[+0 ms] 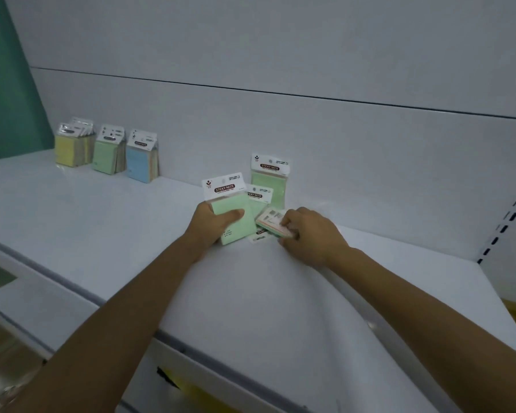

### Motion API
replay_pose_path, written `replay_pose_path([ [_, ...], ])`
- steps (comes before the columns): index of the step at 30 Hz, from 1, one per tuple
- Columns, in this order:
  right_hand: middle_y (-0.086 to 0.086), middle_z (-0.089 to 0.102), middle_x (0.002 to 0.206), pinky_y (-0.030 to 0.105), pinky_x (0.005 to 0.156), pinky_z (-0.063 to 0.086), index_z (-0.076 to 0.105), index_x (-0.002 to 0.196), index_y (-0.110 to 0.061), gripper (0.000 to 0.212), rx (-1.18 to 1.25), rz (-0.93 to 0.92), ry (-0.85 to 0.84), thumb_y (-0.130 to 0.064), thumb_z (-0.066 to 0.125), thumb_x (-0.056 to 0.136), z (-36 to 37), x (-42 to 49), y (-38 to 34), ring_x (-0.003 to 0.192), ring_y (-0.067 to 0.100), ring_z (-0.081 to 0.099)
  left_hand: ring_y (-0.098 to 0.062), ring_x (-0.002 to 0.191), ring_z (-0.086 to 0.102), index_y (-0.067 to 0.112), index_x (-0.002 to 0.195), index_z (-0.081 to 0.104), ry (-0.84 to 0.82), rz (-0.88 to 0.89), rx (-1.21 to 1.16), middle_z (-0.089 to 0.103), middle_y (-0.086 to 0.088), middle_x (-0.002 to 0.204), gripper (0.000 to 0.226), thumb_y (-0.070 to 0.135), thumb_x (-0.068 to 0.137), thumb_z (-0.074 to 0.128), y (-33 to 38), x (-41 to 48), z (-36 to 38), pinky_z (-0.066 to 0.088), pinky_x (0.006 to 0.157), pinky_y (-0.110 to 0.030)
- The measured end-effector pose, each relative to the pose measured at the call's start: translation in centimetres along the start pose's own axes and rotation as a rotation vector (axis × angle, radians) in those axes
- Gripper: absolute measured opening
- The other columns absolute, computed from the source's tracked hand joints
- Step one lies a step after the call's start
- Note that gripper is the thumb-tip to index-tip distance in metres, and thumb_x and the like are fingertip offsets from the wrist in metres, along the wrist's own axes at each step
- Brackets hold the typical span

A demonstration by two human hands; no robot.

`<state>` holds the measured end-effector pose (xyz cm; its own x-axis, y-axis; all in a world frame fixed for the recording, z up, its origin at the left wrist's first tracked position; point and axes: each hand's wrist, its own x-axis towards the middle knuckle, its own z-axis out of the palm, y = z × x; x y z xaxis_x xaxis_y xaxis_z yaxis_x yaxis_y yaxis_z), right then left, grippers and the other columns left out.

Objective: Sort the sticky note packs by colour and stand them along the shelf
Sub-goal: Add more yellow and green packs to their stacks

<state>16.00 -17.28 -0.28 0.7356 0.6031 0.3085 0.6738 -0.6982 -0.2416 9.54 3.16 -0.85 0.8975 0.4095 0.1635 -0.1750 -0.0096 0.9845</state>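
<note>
Left hand [213, 223] was wrapped around a green pack [231, 211], thumb across its face, held upright so the label could be read and the colour checked. Right hand [306, 234] was closed on a pack lying flat [273, 223], barcode side up, seemingly lifted to be turned over. Two more green packs [268, 181] were leaned on the back wall [280, 55] just behind. Far left on the shelf [102, 222], yellow [69, 150], green [106, 156] and blue [140, 162] rows were stood, already sorted.
</note>
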Motion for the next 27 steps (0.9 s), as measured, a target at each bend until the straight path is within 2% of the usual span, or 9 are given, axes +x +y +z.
replay_pose_path([
  [4, 0.001, 0.053, 0.119, 0.030, 0.085, 0.043, 0.056, 0.122, -0.020, 0.053, 0.178, 0.030, 0.035, -0.040, 0.072, 0.075, -0.4, -2.6, 0.4, 0.109, 0.021, 0.049, -0.005, 0.071, 0.070, 0.019, 0.091, 0.069, -0.061, -0.033, 0.024, 0.073, 0.005, 0.088, 0.017, 0.007, 0.079, 0.072, 0.1, -0.6, 0.1, 0.051, 0.053, -0.016],
  [6, 0.002, 0.053, 0.129, 0.037, 0.098, 0.040, 0.055, 0.127, -0.022, 0.056, 0.090, 0.059, 0.063, -0.048, 0.065, 0.079, 0.0, -3.5, 0.4, 0.118, 0.024, 0.046, -0.005, 0.072, 0.071, 0.021, 0.091, 0.069, -0.107, -0.045, 0.051, 0.074, 0.007, 0.087, 0.016, 0.009, 0.080, 0.072, 0.2, -0.9, 0.1, 0.050, 0.052, -0.015],
  [8, 0.001, 0.055, 0.132, 0.036, 0.103, 0.036, 0.052, 0.130, -0.025, 0.056, 0.024, 0.082, 0.025, -0.053, 0.059, 0.082, -0.1, -3.9, 0.3, 0.122, 0.023, 0.047, -0.005, 0.073, 0.071, 0.022, 0.092, 0.069, -0.119, -0.053, 0.067, 0.074, 0.009, 0.086, 0.017, 0.011, 0.080, 0.072, 0.5, -1.2, 0.1, 0.050, 0.052, -0.015],
  [10, 0.001, 0.055, 0.132, 0.032, 0.098, 0.038, 0.050, 0.133, -0.026, 0.057, 0.054, 0.103, -0.058, -0.050, 0.060, 0.082, -1.0, -4.0, 0.2, 0.121, 0.021, 0.048, -0.006, 0.077, 0.071, 0.023, 0.093, 0.069, -0.119, -0.065, 0.078, 0.074, 0.009, 0.088, 0.018, 0.012, 0.079, 0.073, 0.7, -1.5, 0.1, 0.052, 0.057, -0.017],
  [13, -0.001, 0.053, 0.132, 0.025, 0.086, 0.042, 0.048, 0.131, -0.026, 0.055, 0.245, 0.130, -0.158, -0.030, 0.066, 0.079, -2.4, -4.4, 1.0, 0.109, 0.014, 0.051, -0.007, 0.085, 0.071, 0.025, 0.095, 0.070, -0.194, -0.067, 0.083, 0.075, 0.009, 0.093, 0.020, 0.013, 0.079, 0.074, 0.6, -2.0, 0.2, 0.054, 0.064, -0.017],
  [17, 0.002, 0.066, 0.114, 0.030, 0.076, 0.047, 0.059, 0.117, -0.017, 0.036, 0.168, 0.113, -0.036, -0.018, 0.060, 0.080, -2.6, -5.3, 1.6, 0.096, 0.021, 0.059, -0.005, 0.089, 0.070, 0.026, 0.097, 0.070, -0.281, -0.004, 0.162, 0.074, 0.012, 0.096, 0.022, 0.019, 0.077, 0.076, 0.2, -2.9, 0.5, 0.053, 0.067, -0.013],
  [21, -0.002, 0.069, 0.086, 0.028, 0.064, 0.046, 0.067, 0.092, -0.017, 0.010, 0.258, 0.105, 0.074, -0.022, 0.059, 0.086, -3.4, -4.8, 1.4, 0.079, 0.020, 0.060, -0.008, 0.083, 0.071, 0.024, 0.092, 0.071, -0.130, -0.007, 0.039, 0.075, 0.010, 0.089, 0.020, 0.015, 0.075, 0.077, 0.2, -3.1, 0.6, 0.056, 0.063, -0.019],
  [25, -0.009, 0.061, 0.071, 0.023, 0.058, 0.039, 0.065, 0.082, -0.018, 0.013, 0.563, 0.148, 0.300, -0.025, 0.058, 0.090, -4.8, -3.8, 1.0, 0.067, 0.012, 0.055, -0.013, 0.084, 0.072, 0.018, 0.095, 0.068, 0.099, 0.013, -0.336, 0.076, 0.006, 0.088, 0.019, 0.005, 0.081, 0.069, 0.4, -3.0, -0.4, 0.057, 0.064, -0.026],
  [27, -0.007, 0.060, 0.070, 0.020, 0.055, 0.041, 0.066, 0.082, -0.015, 0.015, 0.779, 0.175, 0.332, -0.025, 0.059, 0.090, -5.1, -3.5, 0.1, 0.062, 0.008, 0.053, -0.014, 0.088, 0.071, 0.018, 0.099, 0.068, 0.116, 0.018, -0.375, 0.075, 0.004, 0.093, 0.022, 0.004, 0.081, 0.069, 0.5, -3.0, -0.6, 0.058, 0.068, -0.028],
])
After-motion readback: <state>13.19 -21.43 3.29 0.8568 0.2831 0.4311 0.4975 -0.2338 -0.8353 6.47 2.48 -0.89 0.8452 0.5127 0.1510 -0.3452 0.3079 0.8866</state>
